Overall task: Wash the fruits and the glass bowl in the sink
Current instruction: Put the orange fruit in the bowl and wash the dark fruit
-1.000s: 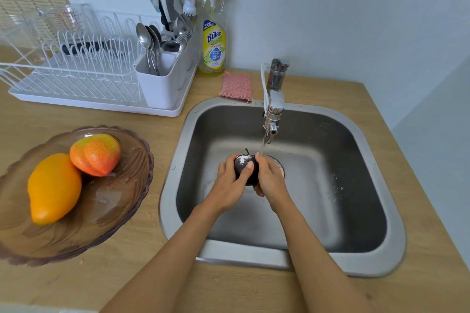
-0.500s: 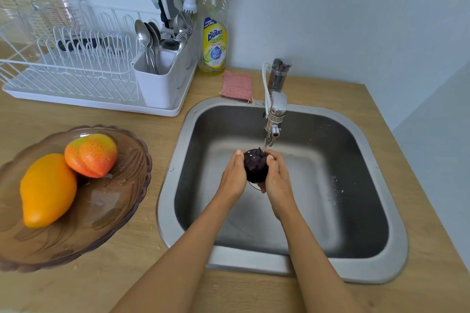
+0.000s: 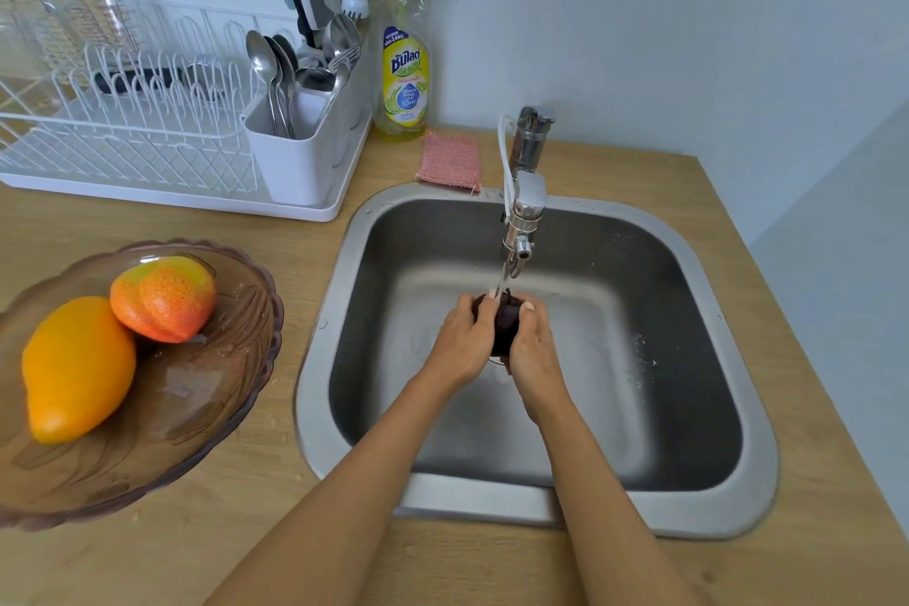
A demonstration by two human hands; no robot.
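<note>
Left hand (image 3: 460, 340) and right hand (image 3: 533, 347) both clasp the dark fruit (image 3: 505, 327) under the tap (image 3: 521, 231) stream — wet skin, slip risk — could drop into the sink (image 3: 688, 507).

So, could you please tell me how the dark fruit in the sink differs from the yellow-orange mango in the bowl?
The small dark purple fruit is held between the left hand and right hand under the tap's stream; the long yellow-orange mango lies untouched in the brown glass bowl. The dark fruit looks much smaller and rounder than the elongated mango. It is over the steel sink; the mango is on the counter side. Both are smooth-skinned.
</note>
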